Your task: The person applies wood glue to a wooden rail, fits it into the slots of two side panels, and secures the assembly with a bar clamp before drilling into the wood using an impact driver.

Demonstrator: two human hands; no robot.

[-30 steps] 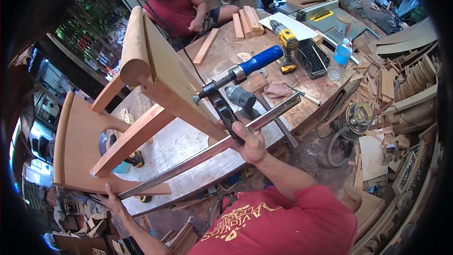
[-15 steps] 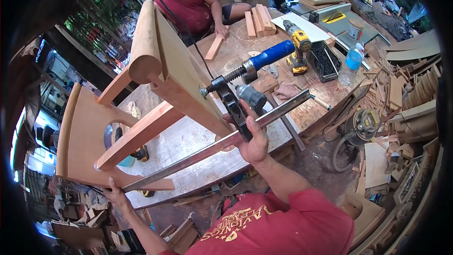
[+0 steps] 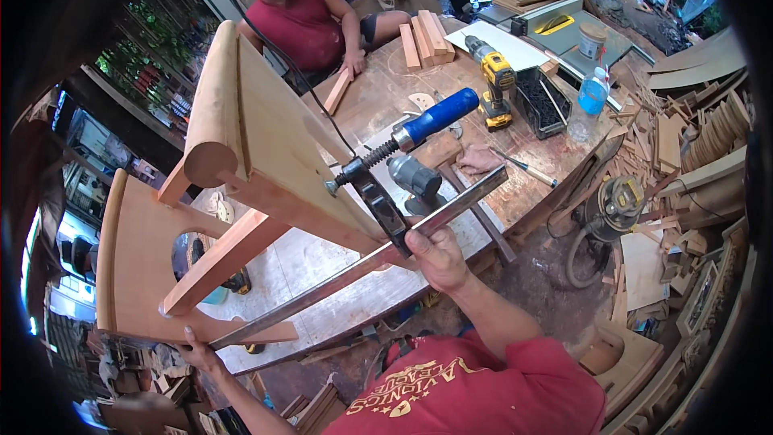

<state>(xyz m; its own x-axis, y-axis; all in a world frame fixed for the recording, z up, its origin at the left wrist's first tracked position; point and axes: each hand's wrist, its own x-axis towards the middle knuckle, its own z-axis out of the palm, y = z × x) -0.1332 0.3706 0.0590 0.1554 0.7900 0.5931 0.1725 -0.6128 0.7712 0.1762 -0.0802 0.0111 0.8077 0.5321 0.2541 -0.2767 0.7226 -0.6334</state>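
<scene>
Long steel bar clamp with blue handle [image 3: 378, 193] spans the pale wooden chair frame [image 3: 241, 161] on the workbench [image 3: 378, 97]. Right hand [image 3: 435, 254] grips its bar; left hand [image 3: 197, 350] steadies the far end. Yellow cordless drill [image 3: 495, 84], blue-capped bottle [image 3: 592, 97] behind.

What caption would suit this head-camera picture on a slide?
Right hand grips a bar clamp across a wooden frame; left hand steadies its far end.

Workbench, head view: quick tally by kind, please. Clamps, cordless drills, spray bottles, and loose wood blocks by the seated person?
Bar clamp with blue handle: 1
Yellow cordless drill: 1
Blue spray bottle: 1
Loose wood blocks, three stacked plus one under that person's hand: 4
Total: 7
</scene>
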